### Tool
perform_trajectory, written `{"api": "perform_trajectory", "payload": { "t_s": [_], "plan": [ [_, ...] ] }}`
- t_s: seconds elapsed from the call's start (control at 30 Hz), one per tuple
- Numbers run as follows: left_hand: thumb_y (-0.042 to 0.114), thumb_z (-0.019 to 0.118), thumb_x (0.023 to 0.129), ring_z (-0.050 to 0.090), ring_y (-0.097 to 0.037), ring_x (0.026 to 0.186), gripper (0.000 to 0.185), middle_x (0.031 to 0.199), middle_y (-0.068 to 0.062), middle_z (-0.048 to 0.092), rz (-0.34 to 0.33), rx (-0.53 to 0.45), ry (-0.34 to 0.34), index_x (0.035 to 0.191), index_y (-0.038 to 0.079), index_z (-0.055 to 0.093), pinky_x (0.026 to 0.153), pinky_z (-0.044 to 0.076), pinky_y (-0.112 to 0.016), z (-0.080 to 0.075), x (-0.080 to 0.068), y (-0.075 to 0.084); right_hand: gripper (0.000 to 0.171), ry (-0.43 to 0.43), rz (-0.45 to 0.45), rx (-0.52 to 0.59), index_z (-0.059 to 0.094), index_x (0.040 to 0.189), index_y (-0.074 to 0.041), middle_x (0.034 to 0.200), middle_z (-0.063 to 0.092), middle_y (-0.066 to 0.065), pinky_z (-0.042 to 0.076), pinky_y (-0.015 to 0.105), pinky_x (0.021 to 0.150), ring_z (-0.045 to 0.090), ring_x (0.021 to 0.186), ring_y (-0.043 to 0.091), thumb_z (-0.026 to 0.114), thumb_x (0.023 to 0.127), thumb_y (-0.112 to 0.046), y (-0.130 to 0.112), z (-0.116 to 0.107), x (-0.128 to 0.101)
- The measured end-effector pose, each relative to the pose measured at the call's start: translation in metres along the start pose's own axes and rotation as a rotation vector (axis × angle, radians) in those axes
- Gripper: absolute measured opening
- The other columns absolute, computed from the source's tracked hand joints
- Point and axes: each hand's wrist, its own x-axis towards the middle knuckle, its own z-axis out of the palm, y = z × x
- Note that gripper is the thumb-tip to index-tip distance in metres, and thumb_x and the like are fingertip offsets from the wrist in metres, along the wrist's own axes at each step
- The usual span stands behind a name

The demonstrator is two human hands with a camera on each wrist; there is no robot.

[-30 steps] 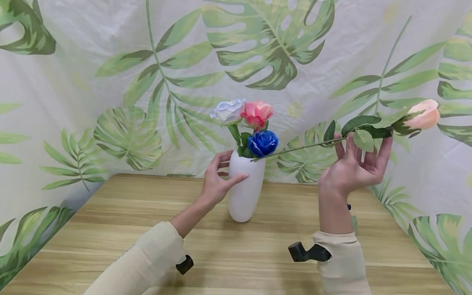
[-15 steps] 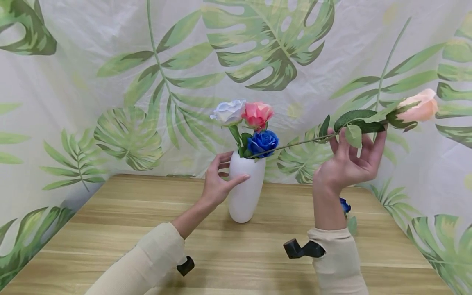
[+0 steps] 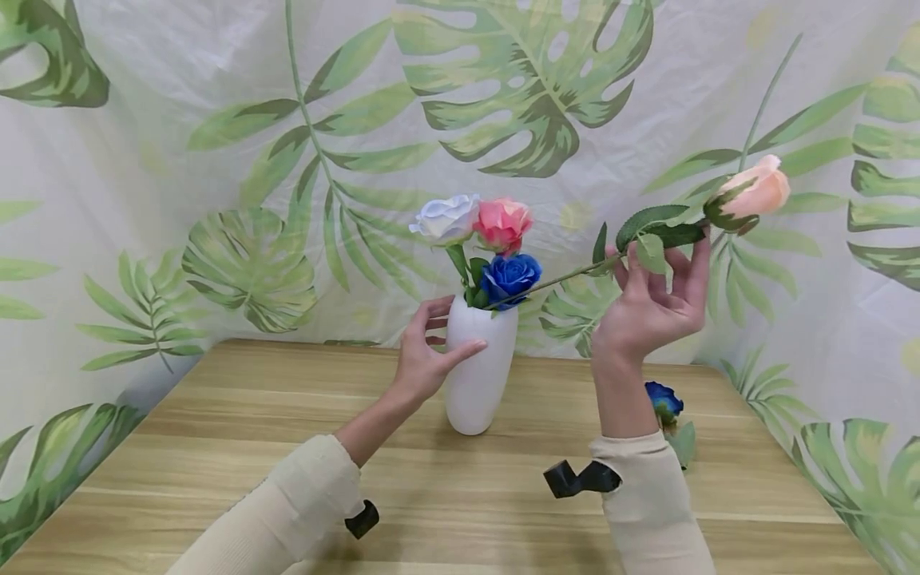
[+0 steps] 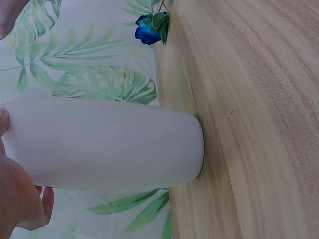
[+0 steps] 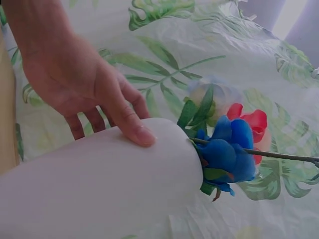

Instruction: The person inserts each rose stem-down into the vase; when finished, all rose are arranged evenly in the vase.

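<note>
While the left hand (image 3: pixel 422 359) cups the upper part of the white vase (image 3: pixel 477 375), thumb across its near face and fingers curled round the far side, the right hand (image 3: pixel 650 307) pinches the stem of a peach rose (image 3: pixel 751 192) raised to the right of the vase. That rose is a closed, pale peach bud with a dark green calyx and several matte, serrated leaves bunched just above the fingers. Its thin green stem slants down and left, and its lower tip meets the vase mouth just beside the blue rose (image 3: pixel 512 276); the right wrist view shows the stem entering there.

Smooth, matte and egg-shaped, the vase narrows toward its foot and stands upright on the wooden table (image 3: pixel 237 447), at the middle of the far side. It holds a white rose (image 3: pixel 446 217), a pink rose (image 3: pixel 501 223) and the lower blue one, packed close together, with folded cloth-like petals.

Light, straight-grained boards run left to right across the tabletop. A second blue flower (image 3: pixel 663 399) lies near the far right edge, behind the right forearm. Wrinkled cloth printed with big green leaves (image 3: pixel 532 96) hangs close behind the table's far edge and along both sides. The near half of the table lies open before the cream sleeves (image 3: pixel 287 503).
</note>
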Motion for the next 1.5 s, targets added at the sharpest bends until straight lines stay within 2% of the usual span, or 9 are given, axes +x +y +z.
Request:
{"api": "perform_trajectory", "payload": {
  "t_s": [0.2, 0.37, 0.6, 0.67, 0.87, 1.2, 1.37, 1.5],
  "plan": [
    [0.012, 0.090, 0.080, 0.059, -0.031, 0.118, 0.071, 0.137, -0.012, 0.061, -0.001, -0.006, -0.001, 0.141, 0.005, 0.055, 0.090, 0.051, -0.053, 0.000, 0.000, 0.000, 0.065, -0.060, 0.022, -0.017, 0.067, 0.134, 0.002, 0.088, 0.057, 0.017, 0.062, 0.045, 0.061, 0.065, 0.062, 0.031, 0.068, 0.077, 0.032, 0.004, 0.003, -0.007],
    [0.012, 0.089, 0.080, 0.059, -0.031, 0.118, 0.071, 0.138, -0.012, 0.061, -0.002, -0.008, -0.002, 0.141, 0.005, 0.054, 0.089, 0.051, -0.052, -0.001, 0.000, 0.000, 0.062, -0.165, 0.012, -0.101, 0.067, 0.135, 0.001, 0.091, 0.064, 0.018, 0.063, 0.042, 0.063, 0.071, 0.072, 0.029, 0.074, 0.078, 0.025, 0.008, 0.005, -0.013],
    [0.012, 0.089, 0.080, 0.059, -0.031, 0.118, 0.071, 0.138, -0.012, 0.061, -0.011, -0.010, -0.008, 0.141, 0.006, 0.055, 0.090, 0.051, -0.051, -0.001, -0.001, 0.000, 0.058, -0.251, 0.052, -0.119, 0.067, 0.134, 0.002, 0.089, 0.064, 0.013, 0.064, 0.040, 0.067, 0.073, 0.081, 0.026, 0.070, 0.081, 0.026, 0.016, 0.003, -0.026],
    [0.012, 0.089, 0.080, 0.059, -0.032, 0.118, 0.071, 0.138, -0.012, 0.061, -0.009, -0.008, -0.007, 0.142, 0.005, 0.055, 0.090, 0.051, -0.052, -0.001, -0.001, -0.001, 0.062, -0.299, 0.029, -0.144, 0.066, 0.135, 0.003, 0.089, 0.064, 0.012, 0.064, 0.040, 0.069, 0.073, 0.082, 0.024, 0.072, 0.079, 0.027, 0.019, 0.002, -0.030],
    [0.012, 0.089, 0.080, 0.059, -0.030, 0.117, 0.071, 0.138, -0.012, 0.061, 0.005, 0.000, -0.002, 0.142, 0.006, 0.055, 0.089, 0.051, -0.049, -0.001, 0.000, -0.002, 0.060, -0.405, -0.021, -0.203, 0.063, 0.138, 0.003, 0.093, 0.066, 0.009, 0.063, 0.039, 0.074, 0.074, 0.088, 0.023, 0.074, 0.082, 0.021, 0.023, -0.001, -0.037],
    [0.012, 0.089, 0.080, 0.059, -0.031, 0.117, 0.071, 0.139, -0.012, 0.060, 0.009, -0.002, -0.003, 0.142, 0.005, 0.054, 0.090, 0.051, -0.051, -0.002, 0.001, -0.001, 0.054, -0.503, -0.076, -0.269, 0.060, 0.140, 0.006, 0.097, 0.070, 0.007, 0.063, 0.036, 0.076, 0.072, 0.086, 0.018, 0.071, 0.088, 0.017, 0.026, -0.005, -0.046],
    [0.012, 0.089, 0.080, 0.059, -0.030, 0.118, 0.071, 0.139, -0.012, 0.060, 0.008, 0.001, -0.005, 0.142, 0.005, 0.054, 0.090, 0.051, -0.051, -0.002, 0.000, 0.000, 0.050, -0.556, -0.142, -0.330, 0.058, 0.139, 0.010, 0.099, 0.071, 0.002, 0.062, 0.035, 0.078, 0.074, 0.089, 0.015, 0.069, 0.091, 0.015, 0.029, -0.012, -0.052],
    [0.012, 0.089, 0.080, 0.059, -0.030, 0.118, 0.071, 0.139, -0.012, 0.060, 0.004, -0.003, -0.007, 0.142, 0.006, 0.054, 0.091, 0.051, -0.051, -0.002, 0.000, 0.000, 0.048, -0.558, -0.193, -0.369, 0.058, 0.136, 0.013, 0.099, 0.072, -0.001, 0.062, 0.032, 0.077, 0.074, 0.088, 0.013, 0.069, 0.089, 0.016, 0.032, -0.018, -0.058]
  ]
}}
